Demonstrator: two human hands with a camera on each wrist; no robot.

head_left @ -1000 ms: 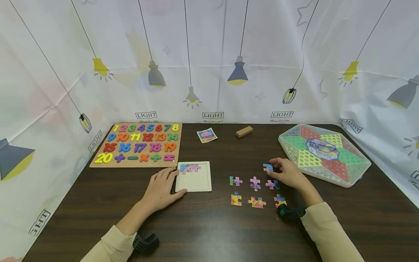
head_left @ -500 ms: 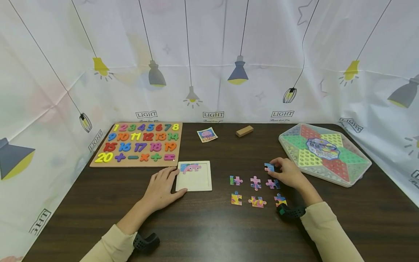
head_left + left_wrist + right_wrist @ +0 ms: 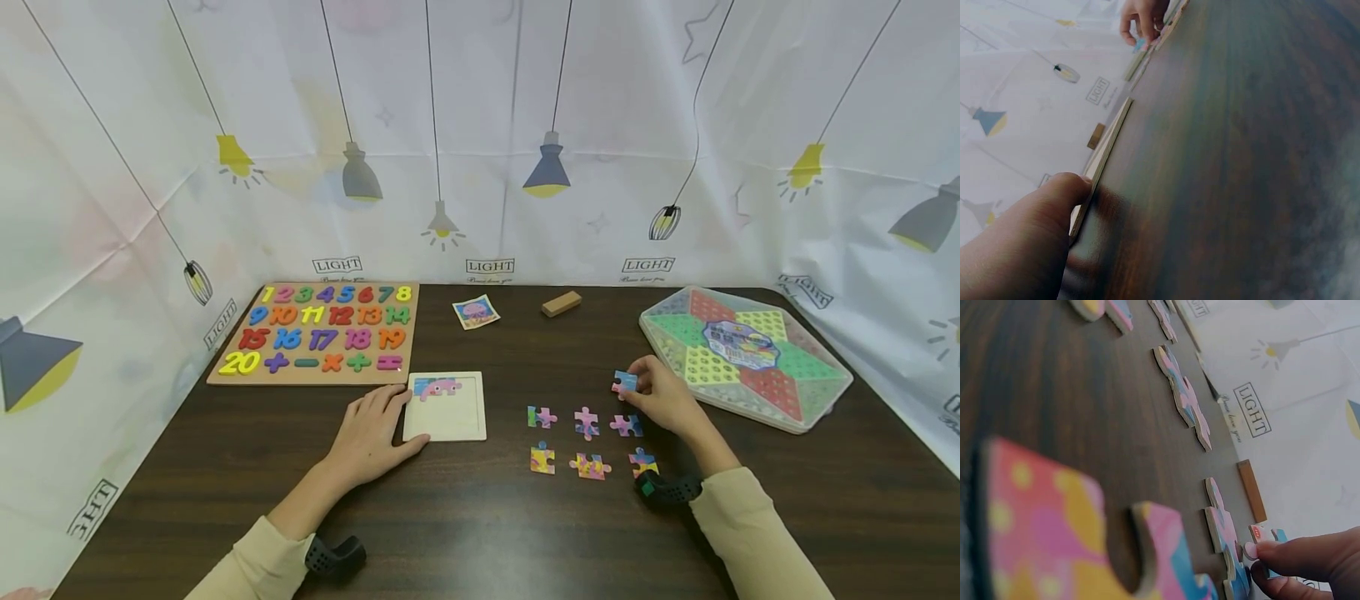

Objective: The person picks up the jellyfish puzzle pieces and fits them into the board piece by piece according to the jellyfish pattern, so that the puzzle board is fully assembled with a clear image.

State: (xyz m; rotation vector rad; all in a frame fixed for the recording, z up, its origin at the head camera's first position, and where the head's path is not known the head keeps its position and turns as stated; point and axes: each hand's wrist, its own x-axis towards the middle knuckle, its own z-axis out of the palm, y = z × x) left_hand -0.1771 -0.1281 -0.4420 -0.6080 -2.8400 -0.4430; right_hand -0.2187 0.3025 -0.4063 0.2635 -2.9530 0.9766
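In the head view, a blue and pink jigsaw puzzle piece [image 3: 624,382] is pinched between the thumb and fingers of my right hand [image 3: 663,398]. The right wrist view shows this piece [image 3: 1260,535] off the table, held at the fingertips. My left hand [image 3: 369,435] rests against the left side of a pale wooden puzzle tray [image 3: 446,429], its thumb touching the near edge. Joined pieces with a pink creature [image 3: 438,387] lie along the tray's upper inside. Several loose puzzle pieces, including a yellow one [image 3: 542,458] and a pink one [image 3: 587,422], lie between the hands.
A number board [image 3: 315,325] stands at the back left. Behind the tray lie a small picture card [image 3: 476,312] and a wooden block [image 3: 561,303]. A hexagonal game board [image 3: 750,358] sits beyond my right hand, near the white printed backdrop [image 3: 480,125].
My right hand has shifted the pinched piece slightly right and turned it, so more of its pink shows. My left hand and the tray stay put.
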